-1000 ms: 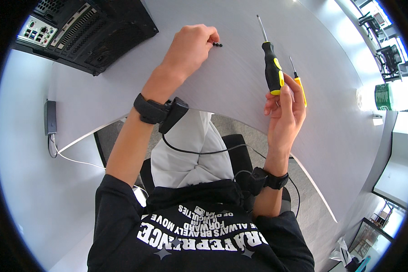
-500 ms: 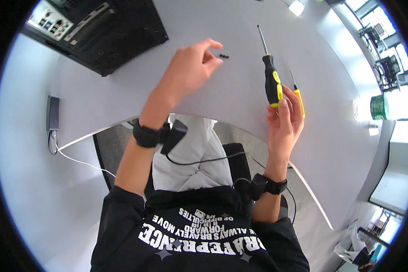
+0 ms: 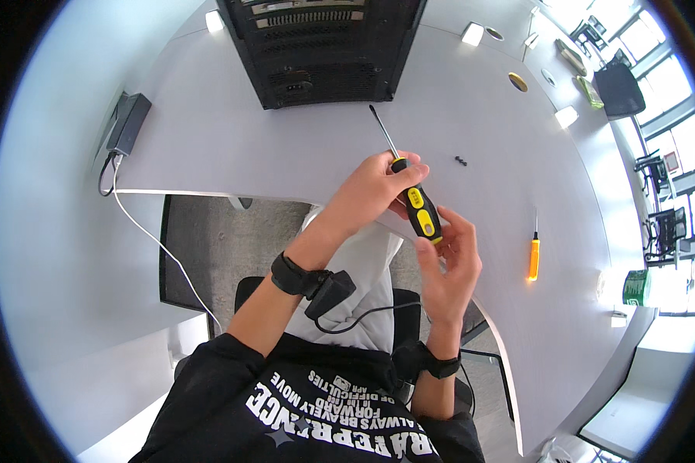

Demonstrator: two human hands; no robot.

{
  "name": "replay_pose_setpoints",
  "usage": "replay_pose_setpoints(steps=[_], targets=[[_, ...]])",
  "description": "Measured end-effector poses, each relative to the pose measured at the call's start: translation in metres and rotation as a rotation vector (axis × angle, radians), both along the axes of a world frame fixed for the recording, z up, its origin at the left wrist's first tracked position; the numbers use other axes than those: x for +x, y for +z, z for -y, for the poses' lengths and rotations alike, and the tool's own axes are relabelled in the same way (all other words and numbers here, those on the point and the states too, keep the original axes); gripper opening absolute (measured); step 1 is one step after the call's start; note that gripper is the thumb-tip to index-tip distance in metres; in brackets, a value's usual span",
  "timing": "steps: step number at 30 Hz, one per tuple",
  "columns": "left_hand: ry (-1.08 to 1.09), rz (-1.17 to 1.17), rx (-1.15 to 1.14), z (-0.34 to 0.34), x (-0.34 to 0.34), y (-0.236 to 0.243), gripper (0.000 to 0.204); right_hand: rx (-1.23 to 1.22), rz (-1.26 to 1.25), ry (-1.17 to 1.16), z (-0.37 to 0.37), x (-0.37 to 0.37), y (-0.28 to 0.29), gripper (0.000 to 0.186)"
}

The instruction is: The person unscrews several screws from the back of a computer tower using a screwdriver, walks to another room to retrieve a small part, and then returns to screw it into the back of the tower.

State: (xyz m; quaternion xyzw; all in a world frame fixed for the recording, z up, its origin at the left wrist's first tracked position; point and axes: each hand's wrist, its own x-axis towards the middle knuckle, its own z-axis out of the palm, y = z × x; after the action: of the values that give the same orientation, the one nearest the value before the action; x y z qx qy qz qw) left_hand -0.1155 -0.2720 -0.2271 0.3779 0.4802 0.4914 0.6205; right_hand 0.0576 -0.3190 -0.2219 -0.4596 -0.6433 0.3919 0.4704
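Note:
A black and yellow screwdriver [image 3: 422, 210] is held between both hands, its metal shaft slanting up and left toward the computer case. My left hand [image 3: 371, 193] is closed round the front of the handle, close to where the shaft begins. At the butt end, my right hand [image 3: 449, 270] has thumb and fingers around the handle. A few small black screws [image 3: 461, 160] lie together on the desk, right of the shaft. Farther right rests a thin screwdriver with a yellow-orange handle [image 3: 534, 258], touched by neither hand.
A black computer case [image 3: 324, 77] stands on the grey desk [image 3: 232, 154] beyond my hands. At the left wall sits a black power adapter [image 3: 129, 123] with a white cable [image 3: 166, 251]. A green container [image 3: 635, 287] is at far right. A dark cable hangs from my wrist straps.
My left hand has come away from beside the screws and taken hold of the screwdriver. The right hand now has only the handle's end. My view has swung, so the case appears farther right.

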Motion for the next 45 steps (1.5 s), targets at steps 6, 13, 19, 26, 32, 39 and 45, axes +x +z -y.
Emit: replay_pose_setpoints(steps=[6, 13, 19, 26, 32, 39, 45], targets=[[-0.010, -0.320, 0.029, -0.008, -0.011, 0.002, 0.056, 0.183, 0.252, -0.081, -0.015, -0.037, -0.012, 0.039], [0.061, -0.265, 0.003, -0.008, -0.009, 0.005, 0.051, 0.271, 0.298, -0.093, -0.018, -0.038, -0.020, 0.033], [0.017, -0.352, -0.035, -0.015, -0.012, 0.009, 0.049, 0.256, 0.342, -0.112, -0.019, -0.042, -0.019, 0.030], [0.015, -0.385, -0.041, -0.020, -0.015, 0.007, 0.046, 0.229, 0.380, -0.117, -0.022, -0.045, -0.017, 0.028], [0.006, -0.384, -0.037, -0.022, -0.016, 0.005, 0.044, 0.239, 0.389, -0.124, -0.022, -0.045, -0.018, 0.027], [0.046, -0.367, -0.076, -0.020, -0.019, 0.009, 0.041, -0.140, 0.314, 0.006, -0.015, -0.054, 0.019, 0.028], [0.048, -0.367, -0.090, -0.018, -0.019, 0.012, 0.044, -0.402, -0.090, 0.073, -0.022, -0.049, 0.006, 0.032]])
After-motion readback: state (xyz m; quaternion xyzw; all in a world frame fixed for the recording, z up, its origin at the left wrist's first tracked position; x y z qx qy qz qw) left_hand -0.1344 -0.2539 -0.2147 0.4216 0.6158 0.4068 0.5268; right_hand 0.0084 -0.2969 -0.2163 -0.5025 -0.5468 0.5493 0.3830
